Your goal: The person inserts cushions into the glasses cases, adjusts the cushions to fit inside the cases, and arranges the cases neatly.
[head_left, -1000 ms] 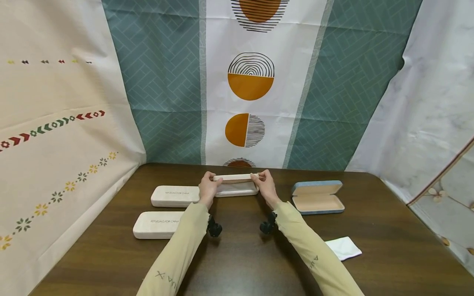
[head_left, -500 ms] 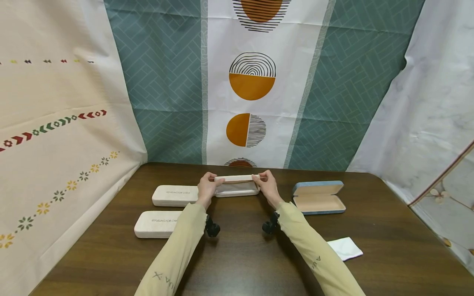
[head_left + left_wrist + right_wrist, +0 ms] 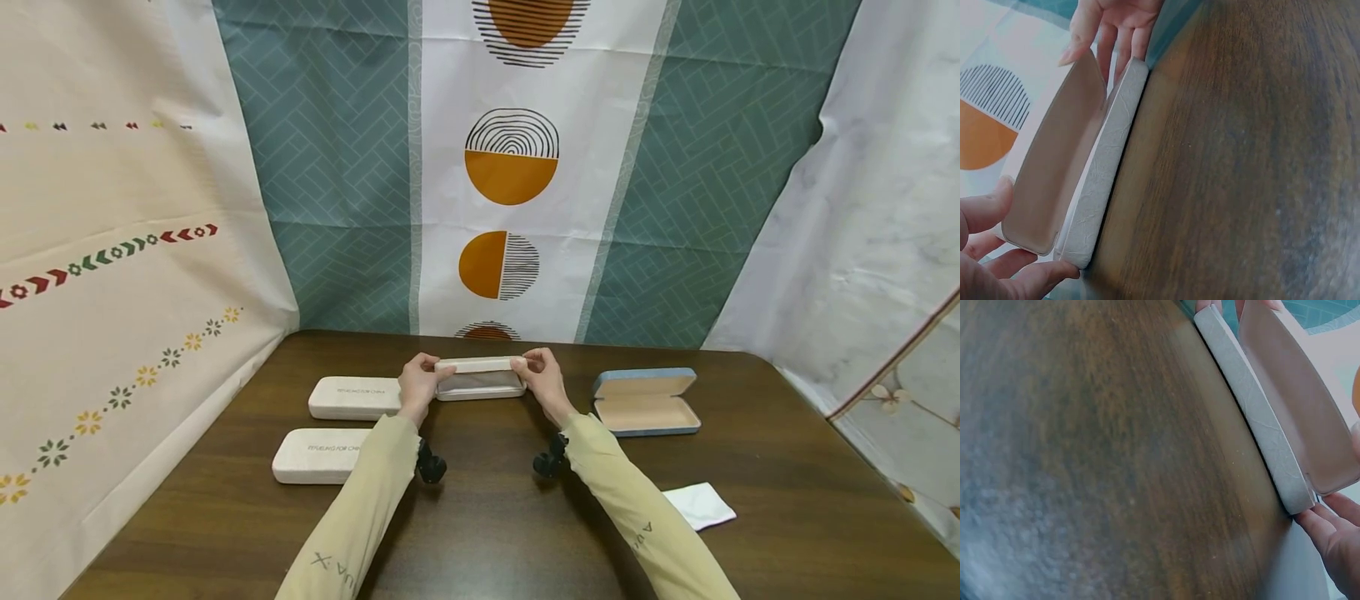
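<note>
A white glasses case [image 3: 481,392] sits near the back edge of the table, its lid [image 3: 474,365] raised part way. At its left end, my left hand [image 3: 417,387] grips the case, thumb on the lid and fingers at the base. The right hand [image 3: 545,387] holds the opposite end the same way. In the left wrist view, the lid's beige lining [image 3: 1063,144] shows above the textured white base [image 3: 1113,140]. From the right wrist view, the base [image 3: 1254,406] rests along the tabletop. What lies inside the base is hidden by the lid.
Two closed white glasses cases stand at the left, one behind [image 3: 352,398] and one nearer [image 3: 315,460], partly behind the left sleeve. An open blue glasses case [image 3: 647,410] with beige lining stands at the right. A folded white cloth [image 3: 701,506] lies near the right forearm.
The lid of the held case has tipped forward and down a little, showing more of its white top. Both hands keep their places at the ends.
</note>
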Motion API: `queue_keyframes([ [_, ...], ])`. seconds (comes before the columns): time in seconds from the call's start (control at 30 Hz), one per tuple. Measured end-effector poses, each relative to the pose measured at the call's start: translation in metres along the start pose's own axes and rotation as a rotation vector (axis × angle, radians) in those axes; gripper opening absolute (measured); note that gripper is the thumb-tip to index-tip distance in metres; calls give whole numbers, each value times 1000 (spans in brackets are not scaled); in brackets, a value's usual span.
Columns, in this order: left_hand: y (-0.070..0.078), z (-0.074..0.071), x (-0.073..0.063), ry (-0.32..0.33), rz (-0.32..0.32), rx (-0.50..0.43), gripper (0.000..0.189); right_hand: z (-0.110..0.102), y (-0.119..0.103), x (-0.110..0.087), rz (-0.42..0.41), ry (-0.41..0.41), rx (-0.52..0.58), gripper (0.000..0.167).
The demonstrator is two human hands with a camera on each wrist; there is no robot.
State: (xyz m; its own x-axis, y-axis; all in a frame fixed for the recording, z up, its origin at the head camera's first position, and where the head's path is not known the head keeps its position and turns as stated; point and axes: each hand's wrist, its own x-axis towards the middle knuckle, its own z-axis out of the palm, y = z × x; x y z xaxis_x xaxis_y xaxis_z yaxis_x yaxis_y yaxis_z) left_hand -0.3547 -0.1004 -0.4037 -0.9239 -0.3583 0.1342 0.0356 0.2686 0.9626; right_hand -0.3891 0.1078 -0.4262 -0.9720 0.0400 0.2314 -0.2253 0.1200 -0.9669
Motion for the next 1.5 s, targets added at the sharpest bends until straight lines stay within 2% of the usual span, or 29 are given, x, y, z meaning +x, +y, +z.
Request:
queue_keyframes([
  [0.17,-2,1,-1,1,-6,2,30,-1,1,-2,-4,-31,-8,32],
  [0.43,-4,2,-3,10,-19,4,31,-2,-2,-5,9,-30,-25,27],
  [0.67,-2,4,-7,16,-19,10,29,-6,8,-4,-62,-44,1,24],
  [0.83,-2,4,-9,15,-35,80,28,-6,11,-4,29,-58,5,30],
  [0.97,-1,5,-7,17,-36,107,29,-6,10,-2,47,-51,-11,32],
  [1.13,0,4,-6,16,-37,116,29,-7,8,1,42,-54,-83,35],
  [1.33,0,3,-6,-7,-37,130,25,-12,3,2,67,-185,-218,63],
  [1.5,2,-1,-3,-85,18,163,30,-16,-5,5,74,-252,-326,65],
])
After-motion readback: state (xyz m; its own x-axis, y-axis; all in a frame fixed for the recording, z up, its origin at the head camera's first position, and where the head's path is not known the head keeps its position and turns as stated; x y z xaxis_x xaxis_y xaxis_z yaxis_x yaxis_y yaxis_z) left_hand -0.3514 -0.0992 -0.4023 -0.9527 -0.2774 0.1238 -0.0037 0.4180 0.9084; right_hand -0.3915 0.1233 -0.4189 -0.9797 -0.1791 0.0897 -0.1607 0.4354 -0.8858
